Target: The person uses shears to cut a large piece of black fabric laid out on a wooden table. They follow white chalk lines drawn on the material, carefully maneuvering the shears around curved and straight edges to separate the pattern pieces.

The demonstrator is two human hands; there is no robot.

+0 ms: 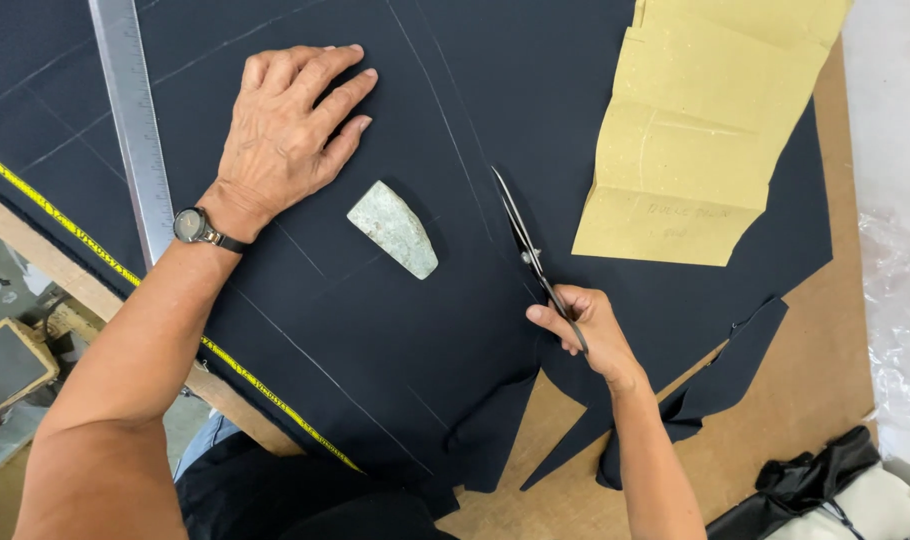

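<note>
The right hand has its fingers clenched through the handles of the dark scissors, blades lying along a chalk line on the navy cloth — pointing up and away from the knuckles. The left hand lies flat, fingers released and spread, pressing the cloth down. Between the two hands sits a pale wedge of chalk; beyond the blades, yellow paper patterns. A steel ruler runs past the left wrist — the brown table shows near the right forearm.

Left hand lies flat, fingers spread; right hand is curled closed, arm extended.
</note>
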